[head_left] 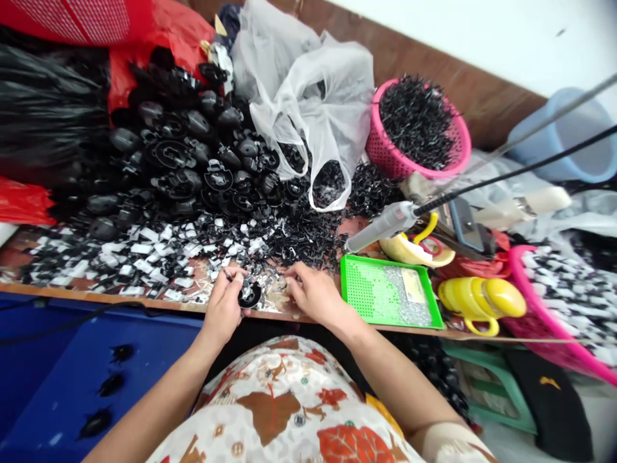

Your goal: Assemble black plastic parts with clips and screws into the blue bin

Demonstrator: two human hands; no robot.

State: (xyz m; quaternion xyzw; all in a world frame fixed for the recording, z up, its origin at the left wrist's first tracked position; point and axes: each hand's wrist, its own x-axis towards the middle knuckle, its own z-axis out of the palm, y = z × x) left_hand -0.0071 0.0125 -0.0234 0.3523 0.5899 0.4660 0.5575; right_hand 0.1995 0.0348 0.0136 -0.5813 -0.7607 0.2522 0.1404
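Note:
My left hand (225, 301) is closed around a round black plastic part (250, 294) at the bench's front edge. To its right, my right hand (311, 289) reaches over small loose pieces with thumb and forefinger close together; what lies between the fingertips, if anything, is too small to make out. Thin whitish pieces (274, 296) are scattered between the hands. Small white-and-black parts (144, 251) spread to the left, and thin black pieces (303, 238) lie behind the hands.
Rounded black housings (193, 148) are heaped at the back left, beside white plastic bags (332, 96). A pink basket (378, 145) holds black pieces. Rightward are a grey electric screwdriver (383, 226), a green tray (361, 292) and a yellow bottle (475, 299).

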